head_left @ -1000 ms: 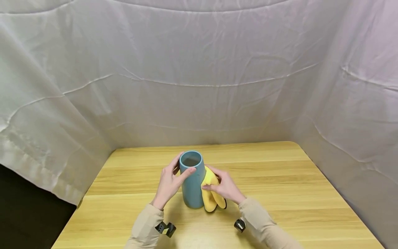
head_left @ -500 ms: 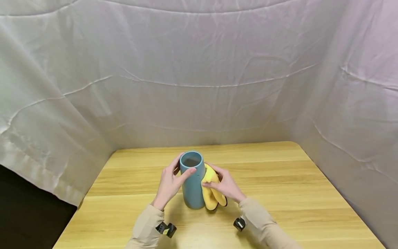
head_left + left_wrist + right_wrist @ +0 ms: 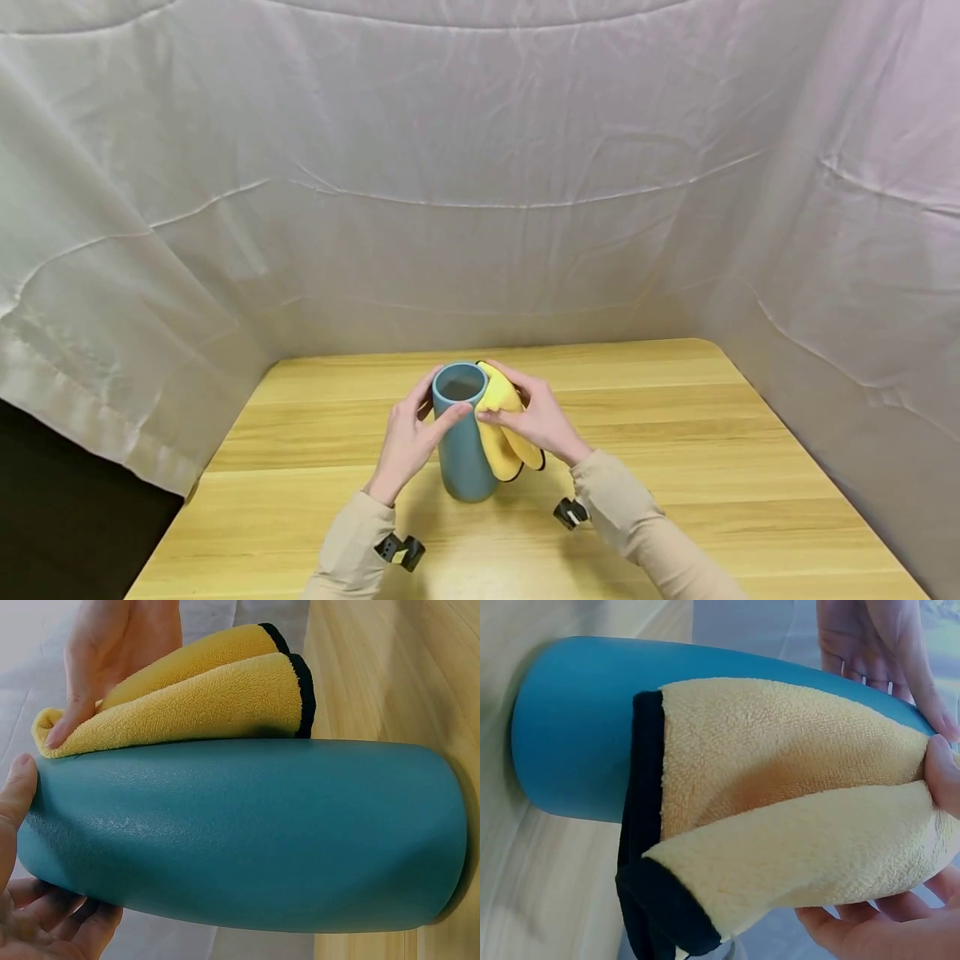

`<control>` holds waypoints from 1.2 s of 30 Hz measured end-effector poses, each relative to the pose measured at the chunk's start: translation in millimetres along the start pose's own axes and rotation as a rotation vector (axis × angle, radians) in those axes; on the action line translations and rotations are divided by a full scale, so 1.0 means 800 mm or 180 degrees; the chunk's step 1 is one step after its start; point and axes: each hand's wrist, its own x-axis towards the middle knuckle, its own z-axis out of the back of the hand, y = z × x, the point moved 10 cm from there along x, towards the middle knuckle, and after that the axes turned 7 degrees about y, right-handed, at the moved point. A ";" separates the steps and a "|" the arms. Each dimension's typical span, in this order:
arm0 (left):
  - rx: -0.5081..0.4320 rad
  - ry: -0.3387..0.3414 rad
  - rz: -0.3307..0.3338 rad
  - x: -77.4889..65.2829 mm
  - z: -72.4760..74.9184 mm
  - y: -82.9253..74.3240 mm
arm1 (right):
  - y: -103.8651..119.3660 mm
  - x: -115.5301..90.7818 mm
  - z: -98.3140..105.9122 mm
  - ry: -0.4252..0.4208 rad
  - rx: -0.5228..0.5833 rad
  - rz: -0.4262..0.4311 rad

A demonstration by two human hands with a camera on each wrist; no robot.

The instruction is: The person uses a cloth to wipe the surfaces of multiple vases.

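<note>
A tall blue vase (image 3: 463, 458) stands upright on the wooden table, its round mouth facing up. My left hand (image 3: 408, 442) grips it near the top, thumb on the front below the rim and fingers round the far left side. In my right hand (image 3: 543, 417) is a yellow cloth (image 3: 501, 433) with black edging, pinched between thumb and fingers and laid against the vase's right side near the rim. The cloth's folded lower end (image 3: 247, 690) hangs along the vase wall. In the right wrist view the folded cloth (image 3: 795, 750) hides part of the vase (image 3: 585, 727).
The wooden table (image 3: 675, 500) has its far edge close to a grey curtain (image 3: 480, 208) that encloses the back and sides. A small black device is strapped at each wrist, with the left one (image 3: 401, 552) showing near the table's front.
My right hand has moved up along the vase's right side with the cloth, from about mid-height to near the rim. The left hand and the vase have stayed in place.
</note>
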 end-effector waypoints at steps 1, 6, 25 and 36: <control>0.0001 -0.0002 0.0004 0.000 0.000 0.000 | 0.002 0.000 0.000 0.0012 -0.0018 0.0006; 0.0007 -0.0012 0.0012 -0.001 0.001 0.000 | 0.001 0.002 -0.001 0.0057 -0.0074 0.0018; -0.0017 0.0013 0.0006 0.000 -0.001 -0.002 | -0.030 -0.012 -0.009 0.0039 0.0132 0.0012; -0.0024 0.0018 0.0030 0.000 -0.001 -0.001 | -0.080 -0.029 -0.024 0.0200 0.0107 -0.0285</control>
